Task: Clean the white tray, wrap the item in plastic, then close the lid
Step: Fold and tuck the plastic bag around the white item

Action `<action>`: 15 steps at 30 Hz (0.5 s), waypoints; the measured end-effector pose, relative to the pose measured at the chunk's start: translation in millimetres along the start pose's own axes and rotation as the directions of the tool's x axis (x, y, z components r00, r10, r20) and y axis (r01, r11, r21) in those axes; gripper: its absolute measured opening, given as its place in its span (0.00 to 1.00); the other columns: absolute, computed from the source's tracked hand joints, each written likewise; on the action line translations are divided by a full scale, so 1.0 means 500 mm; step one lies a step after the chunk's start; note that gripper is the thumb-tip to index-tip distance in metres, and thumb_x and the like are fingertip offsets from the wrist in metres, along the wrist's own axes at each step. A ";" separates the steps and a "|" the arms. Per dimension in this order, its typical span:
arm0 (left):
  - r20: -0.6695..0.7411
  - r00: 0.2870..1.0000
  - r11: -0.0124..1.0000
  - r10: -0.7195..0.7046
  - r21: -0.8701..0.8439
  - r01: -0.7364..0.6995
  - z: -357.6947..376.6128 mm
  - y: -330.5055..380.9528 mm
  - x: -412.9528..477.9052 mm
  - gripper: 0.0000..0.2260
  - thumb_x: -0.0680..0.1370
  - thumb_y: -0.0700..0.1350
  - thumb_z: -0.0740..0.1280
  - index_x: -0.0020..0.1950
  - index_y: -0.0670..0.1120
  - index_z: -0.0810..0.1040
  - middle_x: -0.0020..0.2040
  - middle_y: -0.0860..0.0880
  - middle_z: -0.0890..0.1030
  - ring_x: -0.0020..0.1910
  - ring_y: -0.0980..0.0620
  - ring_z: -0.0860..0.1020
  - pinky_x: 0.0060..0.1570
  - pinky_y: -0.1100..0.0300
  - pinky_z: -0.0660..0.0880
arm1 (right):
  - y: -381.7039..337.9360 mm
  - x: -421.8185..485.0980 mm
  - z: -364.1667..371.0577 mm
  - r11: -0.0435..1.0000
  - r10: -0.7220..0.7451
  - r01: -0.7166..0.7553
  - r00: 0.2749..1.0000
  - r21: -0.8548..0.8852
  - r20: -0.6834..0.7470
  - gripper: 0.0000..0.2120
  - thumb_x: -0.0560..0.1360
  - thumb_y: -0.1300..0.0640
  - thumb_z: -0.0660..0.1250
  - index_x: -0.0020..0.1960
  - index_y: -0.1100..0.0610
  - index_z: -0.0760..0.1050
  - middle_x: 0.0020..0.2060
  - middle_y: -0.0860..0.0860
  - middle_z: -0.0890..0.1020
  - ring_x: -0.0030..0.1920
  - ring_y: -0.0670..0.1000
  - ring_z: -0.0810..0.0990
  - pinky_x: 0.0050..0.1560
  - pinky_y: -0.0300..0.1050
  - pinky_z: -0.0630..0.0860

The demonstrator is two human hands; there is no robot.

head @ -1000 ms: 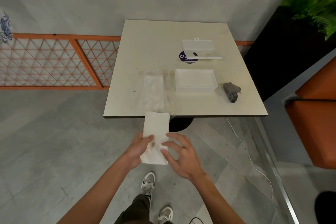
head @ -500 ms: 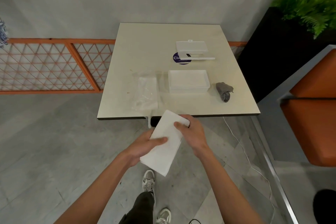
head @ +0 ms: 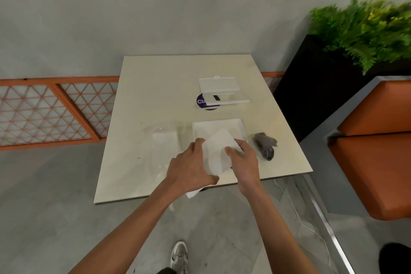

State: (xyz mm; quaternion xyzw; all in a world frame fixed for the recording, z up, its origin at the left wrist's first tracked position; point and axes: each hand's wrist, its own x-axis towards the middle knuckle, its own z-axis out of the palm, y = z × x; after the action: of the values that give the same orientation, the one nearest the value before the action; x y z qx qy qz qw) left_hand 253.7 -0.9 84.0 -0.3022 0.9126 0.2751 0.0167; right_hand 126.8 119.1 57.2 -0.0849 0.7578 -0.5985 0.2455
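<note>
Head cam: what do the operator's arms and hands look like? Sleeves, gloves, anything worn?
Both forearms are bare up to the frame edge, with no sleeves in view. The left hand and right hand have no gloves, and no watch or wristband shows. Rings cannot be told through the blur.

A square cream tabletop fills the middle of the frame, with a round purple sticker with white lettering toward its far side. Behind it is a plain grey wall. At left runs an orange lattice railing. At upper right a green fern tops a black planter, and orange seats sit below it. A thin white cable trails across the grey floor.
</note>
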 end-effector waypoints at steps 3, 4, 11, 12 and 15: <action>0.021 0.997 0.995 0.068 0.068 -0.069 -0.024 0.001 0.064 0.46 0.61 0.62 0.76 0.73 0.54 0.59 0.64 0.53 0.76 0.52 0.43 0.81 0.45 0.52 0.74 | -0.021 0.045 -0.006 1.000 -0.024 0.024 1.000 0.002 -0.003 0.16 0.78 0.53 0.74 0.64 0.46 0.78 0.56 0.45 0.85 0.56 0.47 0.84 0.54 0.47 0.82; 0.037 0.995 0.992 0.089 0.086 -0.092 -0.030 0.001 0.081 0.46 0.61 0.62 0.76 0.73 0.54 0.59 0.62 0.54 0.76 0.51 0.43 0.81 0.43 0.52 0.73 | -0.026 0.058 -0.009 1.000 -0.026 0.026 1.000 -0.013 0.000 0.17 0.78 0.54 0.75 0.65 0.45 0.78 0.56 0.45 0.84 0.56 0.46 0.84 0.54 0.46 0.82; 0.168 0.984 0.990 0.062 0.114 -0.081 -0.064 -0.044 0.214 0.48 0.59 0.65 0.75 0.75 0.60 0.58 0.65 0.54 0.76 0.59 0.44 0.79 0.53 0.49 0.74 | -0.040 0.178 -0.011 0.996 -0.004 0.004 1.000 -0.087 0.000 0.21 0.79 0.59 0.73 0.69 0.46 0.74 0.56 0.53 0.85 0.55 0.53 0.84 0.49 0.46 0.80; 0.177 0.983 0.992 0.051 0.102 -0.070 -0.065 -0.053 0.229 0.49 0.59 0.65 0.75 0.76 0.61 0.57 0.66 0.55 0.76 0.61 0.44 0.78 0.55 0.48 0.74 | -0.038 0.192 -0.012 0.996 -0.001 0.000 1.000 -0.087 -0.012 0.22 0.79 0.59 0.73 0.70 0.45 0.73 0.55 0.53 0.84 0.55 0.53 0.84 0.49 0.45 0.80; 0.228 0.973 0.999 0.032 0.007 -0.034 -0.058 -0.079 0.277 0.51 0.60 0.63 0.77 0.78 0.63 0.56 0.68 0.55 0.74 0.66 0.46 0.76 0.60 0.48 0.76 | -0.032 0.239 -0.014 0.994 -0.018 0.017 1.000 -0.106 -0.005 0.24 0.80 0.61 0.71 0.70 0.40 0.72 0.54 0.54 0.83 0.55 0.54 0.84 0.48 0.45 0.80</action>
State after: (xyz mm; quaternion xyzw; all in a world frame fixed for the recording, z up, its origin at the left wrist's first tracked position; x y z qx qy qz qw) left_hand 166.6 -117.3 61.9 -0.2533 0.9110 0.3032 0.1183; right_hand 17.4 70.3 41.3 -0.1026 0.7884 -0.5599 0.2332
